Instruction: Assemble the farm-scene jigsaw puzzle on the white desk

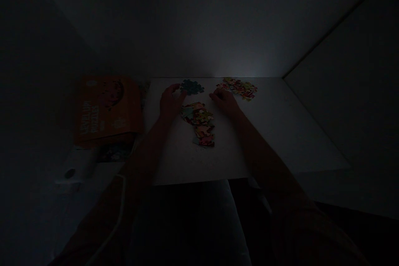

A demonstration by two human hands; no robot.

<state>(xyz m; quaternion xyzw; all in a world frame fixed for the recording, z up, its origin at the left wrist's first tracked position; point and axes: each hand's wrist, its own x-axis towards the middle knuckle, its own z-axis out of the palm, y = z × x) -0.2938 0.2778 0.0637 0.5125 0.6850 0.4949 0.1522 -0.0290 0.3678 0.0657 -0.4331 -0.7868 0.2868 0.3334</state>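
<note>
In dim light, my left hand (170, 102) rests at the left side of a small heap of dark teal puzzle pieces (192, 87). Its thumb and fingers are spread apart, with nothing visible between them. My right hand (225, 100) has its thumb and fingertips closed together, just left of a pile of multicoloured puzzle pieces (241, 87). Whatever sits in that pinch, if anything, is too dark to see. Between my forearms lies a third group, mixed red, yellow and green puzzle pieces (201, 118), trailing toward me.
The white tabletop (271, 137) meets a wall at its far edge. Left of it sits an orange puzzle box (107, 110) on top of other items. A pale cord (120, 212) runs by my left forearm. My legs (215, 220) are below the near edge.
</note>
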